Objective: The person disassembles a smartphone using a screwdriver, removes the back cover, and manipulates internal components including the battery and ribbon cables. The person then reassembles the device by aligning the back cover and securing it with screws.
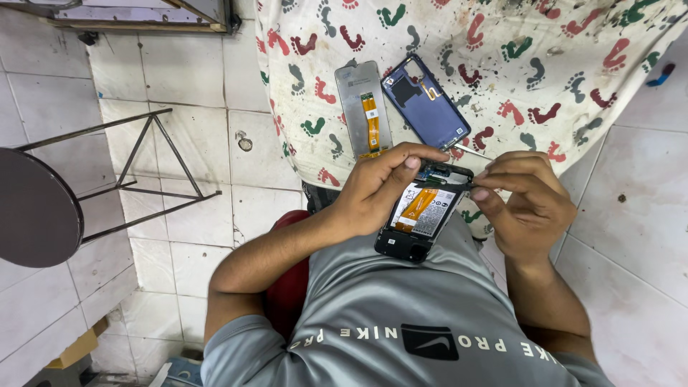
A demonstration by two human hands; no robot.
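Left hand (373, 193) is clasping the opened phone (423, 215) by its side; right hand (527, 201) is pinching its top edge

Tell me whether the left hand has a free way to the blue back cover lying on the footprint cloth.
Probably yes. The blue back cover lies bare on the cloth, just beyond the left hand, with nothing between them. But that hand is holding the opened phone and would have to let go first.

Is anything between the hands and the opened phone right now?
Nothing visible. The left hand and the right hand are both already on the opened phone, fingers at its top edge.
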